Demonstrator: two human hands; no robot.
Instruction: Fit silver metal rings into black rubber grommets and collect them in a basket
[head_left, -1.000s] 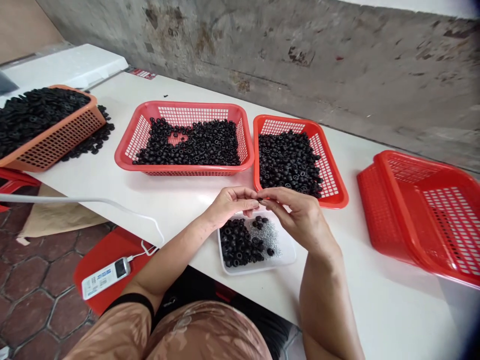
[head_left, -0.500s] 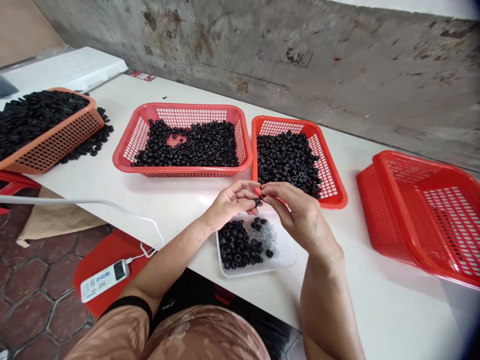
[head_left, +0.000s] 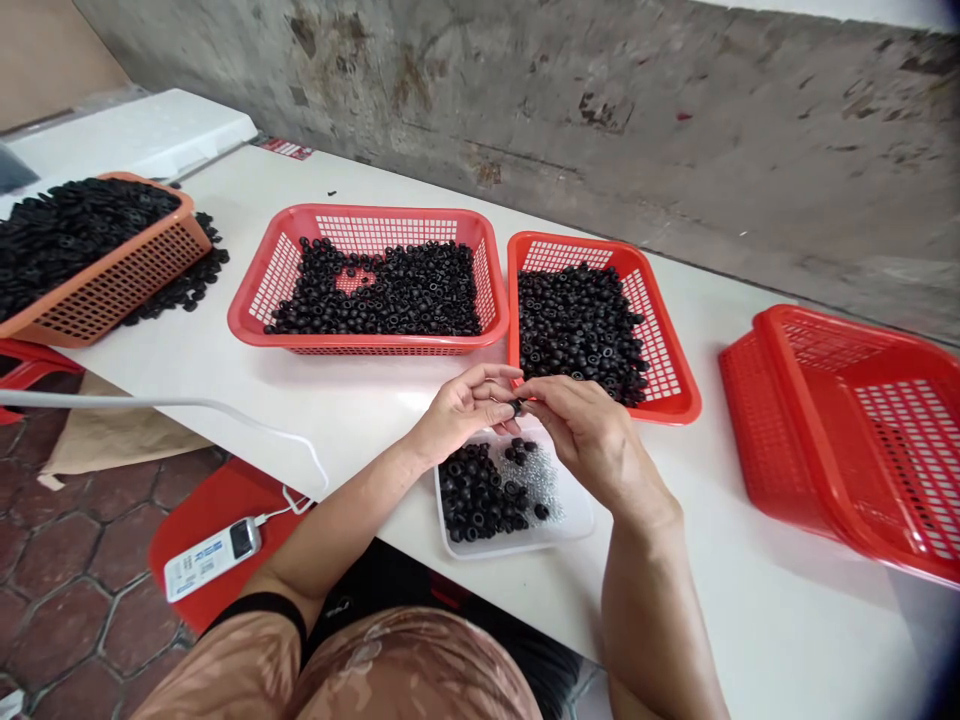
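grip: left hand (head_left: pixel 463 408) and right hand (head_left: pixel 592 440) closed on small black rubber ring (head_left: pixel 516 407); place: lower centre, held over white plastic tray (head_left: pixel 581 525); any drop would land there

Blotchy tan-and-pink patterned top (head_left: pixel 405 668), black band (head_left: pixel 259 604) edging the left sleeve, black lap garment (head_left: pixel 390 590) with a small pale logo, bare left forearm (head_left: pixel 352 520) and right forearm (head_left: pixel 645 610), bare left hand (head_left: pixel 465 405) and right hand (head_left: pixel 596 440).
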